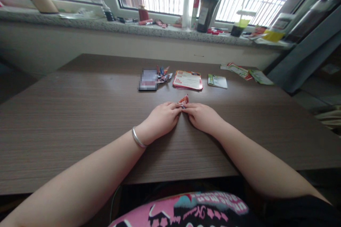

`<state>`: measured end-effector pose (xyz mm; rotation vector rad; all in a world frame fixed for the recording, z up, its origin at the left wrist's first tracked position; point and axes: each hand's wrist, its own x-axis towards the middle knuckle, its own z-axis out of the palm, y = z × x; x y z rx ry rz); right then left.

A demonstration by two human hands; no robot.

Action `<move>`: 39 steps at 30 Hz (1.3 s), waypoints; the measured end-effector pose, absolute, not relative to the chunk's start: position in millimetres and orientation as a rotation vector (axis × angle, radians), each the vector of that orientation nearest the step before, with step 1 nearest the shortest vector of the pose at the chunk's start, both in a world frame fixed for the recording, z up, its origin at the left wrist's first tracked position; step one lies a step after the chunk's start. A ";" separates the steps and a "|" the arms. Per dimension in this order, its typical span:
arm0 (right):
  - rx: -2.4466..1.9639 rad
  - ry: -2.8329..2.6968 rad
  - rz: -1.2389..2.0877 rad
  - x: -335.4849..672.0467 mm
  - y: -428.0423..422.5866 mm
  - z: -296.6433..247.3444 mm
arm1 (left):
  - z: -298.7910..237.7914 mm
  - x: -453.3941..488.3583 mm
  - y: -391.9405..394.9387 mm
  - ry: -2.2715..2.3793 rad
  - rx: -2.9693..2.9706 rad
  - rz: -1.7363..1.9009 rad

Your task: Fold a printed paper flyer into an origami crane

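Observation:
Between my two hands, just above the brown table (87, 113), is a small piece of folded paper (183, 99), printed red and orange. My left hand (165, 116), with a silver bangle at the wrist, pinches its left lower side. On the right lower side the fingertips of my right hand (201, 115) press the same paper. The fingertips of both hands almost meet, and they cover the paper's lower part. Beyond them lie several folded paper figures (165, 76) and a stack of red-and-white printed sheets (188, 79).
Left of the figures lies a dark-edged, blurred flat device (148, 79). Small green-and-white leaflets (217, 81) lie right of the stack, and more printed strips (239, 71) sit at the far right. Bottles and a dark cup (205, 14) crowd the stone windowsill (160, 32).

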<state>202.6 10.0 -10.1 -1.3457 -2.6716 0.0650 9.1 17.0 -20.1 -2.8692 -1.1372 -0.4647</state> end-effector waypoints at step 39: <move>-1.759 -2.426 0.008 198.1 46.9 -29.6 | -20.3 4.5 28.4 -1.133 -2.903 -0.302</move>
